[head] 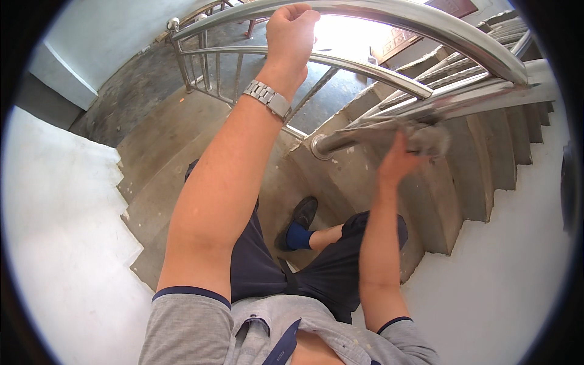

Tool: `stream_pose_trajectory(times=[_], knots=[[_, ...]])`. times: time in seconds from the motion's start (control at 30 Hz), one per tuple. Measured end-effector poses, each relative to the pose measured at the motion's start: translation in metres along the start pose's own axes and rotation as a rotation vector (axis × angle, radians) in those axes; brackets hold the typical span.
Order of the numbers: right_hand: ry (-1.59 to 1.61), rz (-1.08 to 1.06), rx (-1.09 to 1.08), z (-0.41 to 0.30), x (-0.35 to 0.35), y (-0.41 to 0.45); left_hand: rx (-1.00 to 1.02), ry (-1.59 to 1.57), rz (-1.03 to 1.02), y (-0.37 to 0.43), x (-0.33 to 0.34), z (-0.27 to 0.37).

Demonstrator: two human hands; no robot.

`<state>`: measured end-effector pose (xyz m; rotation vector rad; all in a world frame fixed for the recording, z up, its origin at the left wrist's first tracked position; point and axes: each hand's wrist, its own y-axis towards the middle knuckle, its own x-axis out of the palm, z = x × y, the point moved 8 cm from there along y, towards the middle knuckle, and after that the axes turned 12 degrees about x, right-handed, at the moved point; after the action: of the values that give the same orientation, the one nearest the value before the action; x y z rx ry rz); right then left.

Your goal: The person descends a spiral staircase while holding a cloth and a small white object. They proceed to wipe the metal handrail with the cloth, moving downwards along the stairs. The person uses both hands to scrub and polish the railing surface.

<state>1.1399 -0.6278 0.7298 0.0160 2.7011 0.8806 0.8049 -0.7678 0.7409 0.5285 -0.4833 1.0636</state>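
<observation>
My left hand, with a metal-band wristwatch at the wrist, is raised to the curved stainless steel handrail, its fingers curled at the tube. Lower and to the right, my right hand holds a grey-brown cloth, blurred by motion. The cloth lies against a thick steel post that rises from a round base flange on a step. A thinner middle rail runs below the handrail. Part of the post is hidden behind the cloth.
Bare concrete stairs wind up to the right along a white wall. More steps descend at the left beside another white wall. My shoe rests on a step. A carved wooden panel stands beyond the railing.
</observation>
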Motion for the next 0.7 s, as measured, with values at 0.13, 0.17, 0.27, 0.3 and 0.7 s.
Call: stream_pose_trajectory(times=[0.13,0.17,0.27,0.3,0.7], knots=[[0.082,-0.086,0.24,0.067,0.033,-0.074,0.107,-0.014,0.082,-0.007,0.007,0.022],[0.173,-0.081,0.289,0.061,0.036,-0.077,0.109,-0.016,0.092,-0.005,0.002,0.022],[0.32,-0.023,0.36,0.029,0.031,-0.059,0.115,-0.018,0.09,-0.002,-0.003,0.024],[0.28,0.03,0.336,0.015,0.02,-0.04,0.109,-0.019,0.08,-0.003,-0.002,0.021],[-0.072,0.209,0.002,-0.046,-0.022,0.03,-0.016,0.039,0.006,-0.013,0.009,0.012]])
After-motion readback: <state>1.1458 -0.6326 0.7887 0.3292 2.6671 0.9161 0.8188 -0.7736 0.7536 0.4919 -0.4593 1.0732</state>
